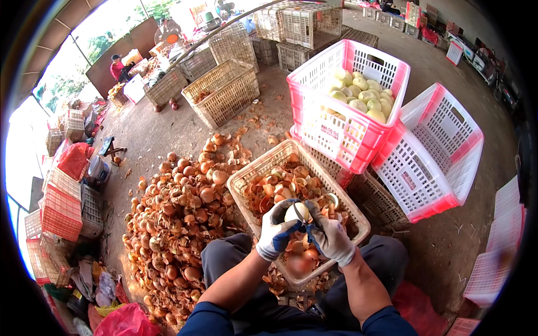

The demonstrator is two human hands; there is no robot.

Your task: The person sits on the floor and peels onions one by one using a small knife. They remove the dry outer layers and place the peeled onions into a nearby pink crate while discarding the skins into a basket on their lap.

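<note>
My left hand [277,229], in a white knit glove with a blue-black coated palm, grips a peeled white onion [293,213]. My right hand [328,233], gloved alike, holds a small knife [300,213] with its blade against the onion. Both hands are over a beige plastic crate [361,224] between my knees, holding onion skins [262,185] and some onions. A large heap of unpeeled brown onions [176,210] lies on the floor to the left. Peeled onions [361,94] partly fill a pink-and-white crate [336,130] beyond my right hand.
An empty-looking pink-and-white crate [428,164] leans at the right. A beige crate [227,92] stands ahead, with more stacked crates [311,25] behind. At the far left are crates [63,210], a bucket [99,168] and a small stool [111,148]. A person [117,67] sits in the distance.
</note>
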